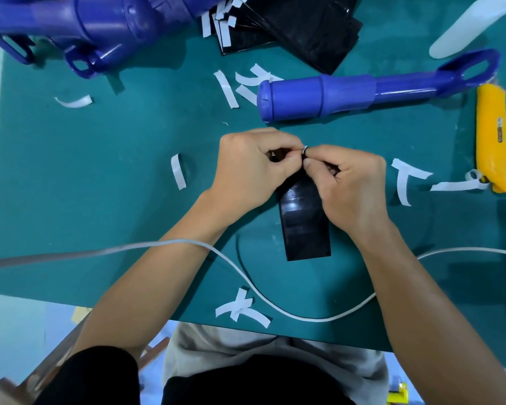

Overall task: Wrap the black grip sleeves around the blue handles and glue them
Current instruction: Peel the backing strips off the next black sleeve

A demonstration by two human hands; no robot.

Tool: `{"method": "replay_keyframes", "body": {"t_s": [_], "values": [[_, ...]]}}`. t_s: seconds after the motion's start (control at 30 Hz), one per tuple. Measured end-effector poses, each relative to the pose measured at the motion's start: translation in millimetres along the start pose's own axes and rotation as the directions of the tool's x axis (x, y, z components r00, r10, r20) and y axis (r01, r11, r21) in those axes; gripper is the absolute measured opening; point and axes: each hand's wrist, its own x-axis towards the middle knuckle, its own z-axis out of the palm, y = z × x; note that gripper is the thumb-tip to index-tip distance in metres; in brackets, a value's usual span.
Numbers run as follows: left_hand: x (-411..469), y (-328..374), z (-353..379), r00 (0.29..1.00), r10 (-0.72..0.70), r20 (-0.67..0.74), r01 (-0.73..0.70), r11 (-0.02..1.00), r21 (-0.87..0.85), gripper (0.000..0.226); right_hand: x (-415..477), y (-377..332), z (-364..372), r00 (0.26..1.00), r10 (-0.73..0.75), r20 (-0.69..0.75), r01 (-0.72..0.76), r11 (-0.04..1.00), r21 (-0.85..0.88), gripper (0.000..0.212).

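The green table (100,200) carries everything. At its far left corner lies a pile of blue handles (79,27), and beside that, along the far edge, a heap of black sleeves (310,27) with white strips on top. One single blue handle (348,89) lies on its side right of the table's middle, its loop end pointing to the right edge. A yellow knife (492,135) lies near the right edge, and a white bottle (473,24) at the far right corner. A white cord (246,276) runs across the near part of the table, over both forearms.

In the middle, one black sleeve (304,226) lies flat, its near end free and its far end lifted between the two hands. The left hand (246,171) has its grip closed on that far end, thumb and fingers pinched together. The right hand (348,185) pinches at the same edge, where a small white tab (305,149) shows between the fingertips. White paper strips (178,171) lie scattered around the table.
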Motion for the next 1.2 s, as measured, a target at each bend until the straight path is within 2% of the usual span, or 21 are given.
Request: {"method": "replay_keyframes", "body": {"t_s": [0.07,0.17,0.33,0.4,0.5,0.67,0.8,0.87,1.0,1.2], "values": [[1.4,-2.5,-3.4,0.999,-0.02,0.045,0.022,0.999,-0.044,0.009,2.4,2.0,-1.0,1.0,0.019,0.005,-0.019,1.0,0.012,0.014],[1.8,-1.3,-8.0,0.998,0.004,0.067,-0.002,1.0,-0.02,0.01,2.4,3.3,-0.2,1.0,0.014,0.007,-0.014,1.0,-0.008,0.017],[-0.7,1.8,-9.0,0.981,0.194,0.002,-0.193,0.976,0.105,0.006,-4.9,-1.6,2.3,0.997,-0.069,-0.026,0.067,0.995,-0.074,0.014],[-0.5,2.0,-8.6,0.975,0.223,-0.009,-0.221,0.969,0.114,0.005,-4.7,-1.8,2.6,0.995,-0.095,-0.025,0.092,0.992,-0.09,0.014],[-0.7,3.4,-7.0,0.986,0.167,0.001,-0.166,0.981,0.099,0.006,-4.6,-0.9,2.5,0.993,-0.113,-0.031,0.11,0.99,-0.083,0.012],[0.1,3.6,-5.1,0.997,-0.04,0.058,0.042,0.999,-0.029,0.009,-4.7,-0.3,0.9,0.993,-0.11,-0.051,0.108,0.993,-0.052,0.011],[1.9,4.1,-7.2,0.982,-0.163,0.095,0.177,0.97,-0.167,0.019,0.8,3.0,-1.6,0.999,-0.037,-0.019,0.037,0.999,-0.002,0.013],[2.4,4.9,-9.0,0.98,-0.171,0.105,0.189,0.962,-0.196,0.023,4.2,4.5,-3.8,1.0,-0.007,-0.011,0.008,0.999,0.047,0.013],[1.8,6.3,-9.0,0.981,-0.176,0.08,0.188,0.965,-0.182,0.017,5.1,3.2,-4.6,1.0,-0.003,-0.007,0.003,0.999,0.05,0.013],[-5.8,11.7,-2.7,0.998,-0.042,-0.038,0.043,0.999,0.007,0.005,2.5,-1.7,-2.8,0.999,-0.038,-0.01,0.038,0.999,-0.032,0.014]]}}
